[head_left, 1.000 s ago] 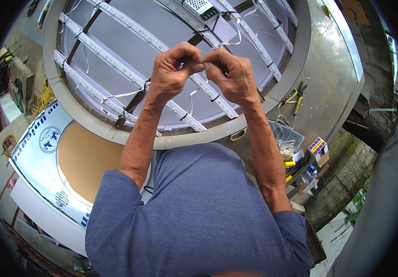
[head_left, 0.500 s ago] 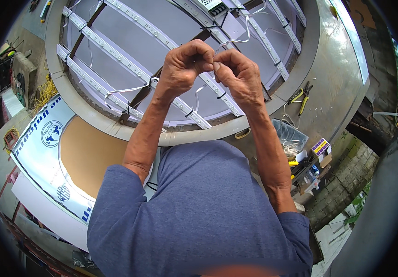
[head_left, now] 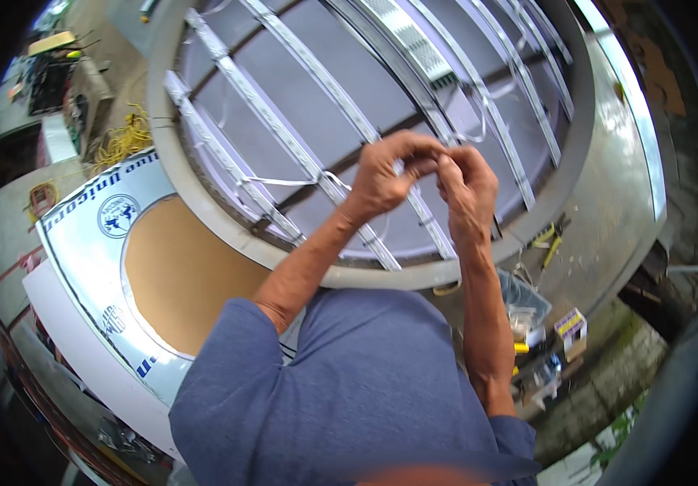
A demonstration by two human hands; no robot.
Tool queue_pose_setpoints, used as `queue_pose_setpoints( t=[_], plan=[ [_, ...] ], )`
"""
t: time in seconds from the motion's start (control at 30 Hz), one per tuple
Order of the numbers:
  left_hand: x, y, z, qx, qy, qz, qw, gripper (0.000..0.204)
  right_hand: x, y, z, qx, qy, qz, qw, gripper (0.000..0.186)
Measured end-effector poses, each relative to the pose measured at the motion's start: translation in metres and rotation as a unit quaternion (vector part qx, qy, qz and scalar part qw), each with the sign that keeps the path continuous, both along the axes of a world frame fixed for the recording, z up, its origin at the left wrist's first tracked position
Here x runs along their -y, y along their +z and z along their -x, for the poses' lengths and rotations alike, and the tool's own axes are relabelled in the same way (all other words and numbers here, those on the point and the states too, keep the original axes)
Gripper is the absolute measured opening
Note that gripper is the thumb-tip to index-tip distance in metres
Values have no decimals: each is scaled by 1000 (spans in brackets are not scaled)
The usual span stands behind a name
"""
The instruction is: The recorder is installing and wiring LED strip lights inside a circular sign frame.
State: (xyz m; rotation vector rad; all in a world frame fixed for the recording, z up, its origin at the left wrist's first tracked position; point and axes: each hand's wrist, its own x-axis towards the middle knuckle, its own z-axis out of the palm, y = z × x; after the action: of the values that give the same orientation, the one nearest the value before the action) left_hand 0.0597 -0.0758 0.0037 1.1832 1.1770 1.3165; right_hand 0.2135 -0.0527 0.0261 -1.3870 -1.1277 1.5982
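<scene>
Both left hand (head_left: 385, 180) and right hand (head_left: 470, 193) meeting at fingertips, probably for finer control | fingers (head_left: 414, 141) narrow, contents too blurred to tell | wire (head_left: 483, 121) just beside right hand, over frame (head_left: 211, 215) | pliers (head_left: 554, 247) at right on table (head_left: 608, 219), presumably for easy reach

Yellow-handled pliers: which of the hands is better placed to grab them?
Probably the right hand: it's nearer the yellow-handled pliers, which lie on its side, outside the round frame. The left hand would likely have to reach across.
</scene>
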Motion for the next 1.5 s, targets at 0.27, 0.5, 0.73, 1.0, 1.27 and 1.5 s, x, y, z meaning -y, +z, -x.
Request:
queue_pose_setpoints(
  t=[0.27,0.5,0.73,1.0,1.27,1.5],
  plan=[
    [-7,11,11,-203,22,-122,971,18,2,-9,2,69,22,-74,995,10],
    [-9,6,16,-212,15,-166,963,21,-6,-8,1,85,37,-84,992,13],
    [-12,5,15,-284,-8,-196,939,15,-5,-9,3,40,39,-35,998,15],
    [-9,-6,-5,-318,59,-210,922,7,-2,-15,8,41,-8,-61,997,11],
    [-1,0,-49,-357,71,-134,922,14,13,-23,-26,2,-68,-46,997,12],
    [11,13,-80,-321,44,-143,935,14,34,-17,-56,-117,-129,-37,984,8]
  ],
)
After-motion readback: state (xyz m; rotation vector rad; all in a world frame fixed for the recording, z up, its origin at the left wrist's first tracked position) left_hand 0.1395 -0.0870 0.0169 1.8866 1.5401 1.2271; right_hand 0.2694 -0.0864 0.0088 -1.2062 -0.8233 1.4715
